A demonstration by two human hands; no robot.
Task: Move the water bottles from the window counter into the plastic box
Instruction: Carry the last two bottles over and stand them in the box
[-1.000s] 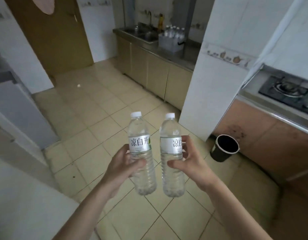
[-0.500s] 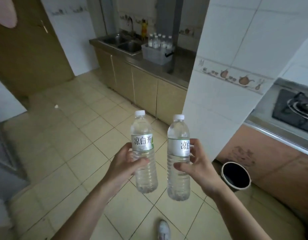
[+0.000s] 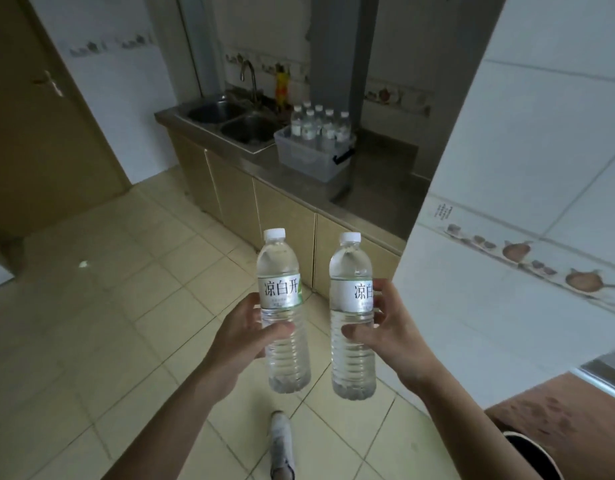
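Closer now: sink counter (image 3: 378,188) & plastic box (image 3: 309,161) loom bigger than a sec ago. Left hand (image 3: 236,344) wraps one bottle (image 3: 285,327), right hand (image 3: 396,337) wraps the other bottle (image 3: 352,327), both upright, apart, at label height for a straight drop-in. Clear ribbed plastic, white caps; box translucent, w/ bottles standing in it already.

Inside the plastic box (image 3: 309,157), the bottles' (image 3: 319,124) lower halves blur behind its cloudy wall, labels too small to read. Beyond the box, the counter (image 3: 378,188) disappears behind the white tiled pillar (image 3: 506,209). Nearer than the box, a black bin (image 3: 538,455) runs off the bottom edge.
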